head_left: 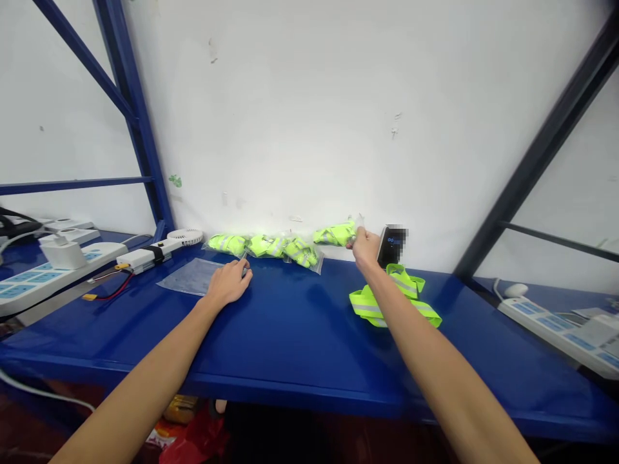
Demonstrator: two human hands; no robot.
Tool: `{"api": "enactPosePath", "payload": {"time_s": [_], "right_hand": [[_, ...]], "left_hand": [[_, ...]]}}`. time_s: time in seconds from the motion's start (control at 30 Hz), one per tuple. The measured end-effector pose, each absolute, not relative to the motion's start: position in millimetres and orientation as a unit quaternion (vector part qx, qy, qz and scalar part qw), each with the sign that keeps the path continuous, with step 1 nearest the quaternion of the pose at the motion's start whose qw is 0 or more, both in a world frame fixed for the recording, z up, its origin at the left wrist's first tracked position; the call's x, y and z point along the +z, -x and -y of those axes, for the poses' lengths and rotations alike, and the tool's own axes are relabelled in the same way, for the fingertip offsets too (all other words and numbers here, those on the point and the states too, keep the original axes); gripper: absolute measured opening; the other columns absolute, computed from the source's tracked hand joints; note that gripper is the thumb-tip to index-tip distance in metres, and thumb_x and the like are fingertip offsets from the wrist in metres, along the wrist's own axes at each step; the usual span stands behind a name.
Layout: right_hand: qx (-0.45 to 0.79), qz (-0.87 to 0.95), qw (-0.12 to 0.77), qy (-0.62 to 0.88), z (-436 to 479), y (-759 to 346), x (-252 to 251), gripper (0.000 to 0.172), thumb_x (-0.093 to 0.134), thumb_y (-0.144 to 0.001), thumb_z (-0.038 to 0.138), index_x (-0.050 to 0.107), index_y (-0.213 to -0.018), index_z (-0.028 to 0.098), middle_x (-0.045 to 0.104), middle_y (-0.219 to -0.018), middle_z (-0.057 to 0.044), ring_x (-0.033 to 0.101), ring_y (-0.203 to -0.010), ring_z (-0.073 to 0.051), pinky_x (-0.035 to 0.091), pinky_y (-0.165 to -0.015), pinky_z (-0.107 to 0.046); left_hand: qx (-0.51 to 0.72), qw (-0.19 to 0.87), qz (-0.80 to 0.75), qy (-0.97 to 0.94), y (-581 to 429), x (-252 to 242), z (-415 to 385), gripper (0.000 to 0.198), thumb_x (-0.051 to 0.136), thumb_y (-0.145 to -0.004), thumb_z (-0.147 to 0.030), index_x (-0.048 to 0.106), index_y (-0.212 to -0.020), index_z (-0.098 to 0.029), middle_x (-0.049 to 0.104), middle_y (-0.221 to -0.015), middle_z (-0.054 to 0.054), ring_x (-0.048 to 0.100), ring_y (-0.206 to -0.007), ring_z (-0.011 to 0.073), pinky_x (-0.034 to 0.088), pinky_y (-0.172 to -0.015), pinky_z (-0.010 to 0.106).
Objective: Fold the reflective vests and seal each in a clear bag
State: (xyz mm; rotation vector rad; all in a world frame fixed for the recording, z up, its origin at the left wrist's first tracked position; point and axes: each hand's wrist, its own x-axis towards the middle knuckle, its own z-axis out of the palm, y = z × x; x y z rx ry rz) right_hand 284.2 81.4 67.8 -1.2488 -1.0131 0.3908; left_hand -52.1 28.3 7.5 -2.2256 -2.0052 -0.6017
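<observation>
My right hand is closed on the right end of a clear bag with a folded yellow-green reflective strap, raised near the wall. Under and beside my right forearm lies a loose yellow-green strap. My left hand rests on the blue table at the right edge of a flat clear bag; its fingers are curled, and what they may hold is hidden. Behind it, along the wall, lie several bagged straps.
A phone leans upright behind the loose strap. On the left are a power strip, a white battery pack with wires and a small white fan. Another power strip lies at the right. Blue metal posts frame the table.
</observation>
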Motion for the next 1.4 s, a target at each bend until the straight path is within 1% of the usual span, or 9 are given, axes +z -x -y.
{"api": "enactPosePath", "payload": {"time_s": [0.13,0.27,0.43,0.6,0.8,0.9,1.03,1.13,1.4], "right_hand": [[0.154,0.466,0.618,0.614,-102,-304,59,0.038,0.045,-0.086,0.035,0.06,-0.059,0.014,0.058,-0.046,-0.005,0.059,-0.045,-0.017,0.039,-0.043,-0.024],[0.223,0.459,0.569,0.645,-107,-310,54,0.057,0.034,-0.092,0.053,0.066,-0.093,0.006,0.067,-0.059,-0.012,0.066,-0.054,-0.022,0.049,-0.05,-0.029],[0.225,0.583,0.305,0.719,-99,-329,77,0.078,0.016,-0.094,0.056,0.04,-0.135,-0.006,0.064,-0.111,-0.031,0.07,-0.086,-0.029,0.054,-0.071,-0.038],[0.16,0.699,0.221,0.661,-60,-346,110,0.053,0.055,-0.084,0.045,0.06,-0.124,0.011,0.051,-0.138,-0.017,0.047,-0.127,-0.032,0.034,-0.105,-0.037],[0.165,0.768,-0.065,0.616,-5,-347,120,0.09,0.083,-0.046,0.053,0.06,-0.126,0.021,0.058,-0.13,-0.015,0.055,-0.115,-0.04,0.045,-0.089,-0.046],[0.14,0.762,-0.131,0.619,7,-336,109,0.085,0.088,-0.031,0.042,0.068,-0.111,0.02,0.064,-0.119,-0.015,0.06,-0.103,-0.04,0.047,-0.078,-0.046],[0.189,0.825,-0.04,0.53,9,-315,108,0.044,0.084,-0.045,0.041,0.069,-0.08,0.019,0.066,-0.085,-0.007,0.06,-0.072,-0.023,0.045,-0.062,-0.033],[0.294,0.854,0.071,0.423,8,-297,121,0.031,0.077,-0.062,0.044,0.059,-0.064,0.018,0.053,-0.062,0.001,0.044,-0.052,-0.011,0.037,-0.049,-0.025],[0.613,0.588,0.39,0.356,-16,-245,73,0.034,0.056,-0.085,0.051,0.057,-0.092,0.018,0.058,-0.06,0.001,0.05,-0.038,-0.012,0.033,-0.031,-0.021]], "left_hand": [[-0.193,0.044,0.653,0.731,51,6,-27,0.031,0.035,-0.089,-0.036,0.059,-0.1,-0.019,0.063,-0.098,0.011,0.06,-0.091,0.0276,0.043,-0.075,0.036],[-0.192,0.043,0.645,0.739,51,2,-28,0.032,0.034,-0.089,-0.038,0.059,-0.099,-0.02,0.062,-0.097,0.011,0.059,-0.092,0.0276,0.043,-0.076,0.037],[-0.19,0.015,0.646,0.739,52,0,-28,0.035,0.033,-0.09,-0.041,0.058,-0.104,-0.021,0.063,-0.1,0.01,0.059,-0.096,0.0284,0.044,-0.077,0.038],[-0.182,0.006,0.628,0.756,51,-1,-29,0.041,0.032,-0.091,-0.04,0.059,-0.114,-0.02,0.063,-0.11,0.012,0.058,-0.103,0.0303,0.046,-0.083,0.042],[-0.224,0.098,0.597,0.764,39,-2,-24,0.045,0.035,-0.091,-0.04,0.057,-0.127,-0.022,0.044,-0.143,0.016,0.039,-0.132,0.035,0.029,-0.104,0.056],[-0.257,0.108,0.549,0.788,30,-1,-19,0.042,0.036,-0.092,-0.038,0.059,-0.124,-0.024,0.047,-0.14,0.014,0.039,-0.132,0.0323,0.024,-0.107,0.056],[-0.288,0.066,0.49,0.82,22,2,-14,0.039,0.035,-0.094,-0.038,0.059,-0.121,-0.026,0.054,-0.133,0.01,0.044,-0.128,0.028,0.027,-0.107,0.052],[-0.325,0.014,0.454,0.829,22,3,-11,0.039,0.033,-0.095,-0.039,0.058,-0.121,-0.025,0.058,-0.127,0.008,0.048,-0.123,0.0254,0.03,-0.107,0.047],[-0.484,-0.203,0.378,0.763,25,2,-12,0.047,0.045,-0.088,-0.049,0.059,-0.12,-0.017,0.068,-0.107,0.009,0.062,-0.098,0.0276,0.047,-0.087,0.036]]}}
